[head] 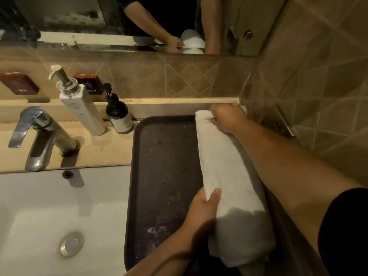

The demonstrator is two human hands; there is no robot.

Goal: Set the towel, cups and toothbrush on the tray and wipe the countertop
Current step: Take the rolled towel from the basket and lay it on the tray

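A rolled white towel [227,166] lies lengthwise along the right side of a dark brown tray [165,166] on the countertop. My right hand [227,117] grips the towel's far end, close to the back wall. My left hand [203,208] holds the towel's near half from the left side, thumb on top. The tray's left part is bare and speckled with wet marks. No cups or toothbrush are in sight.
A white sink [59,216] with a metal drain sits left of the tray. Behind it stand a chrome faucet [37,136], a tall white pump bottle [81,108] and a small black pump bottle [118,114]. Tiled walls close in at the back and right; a mirror [119,20] hangs above.
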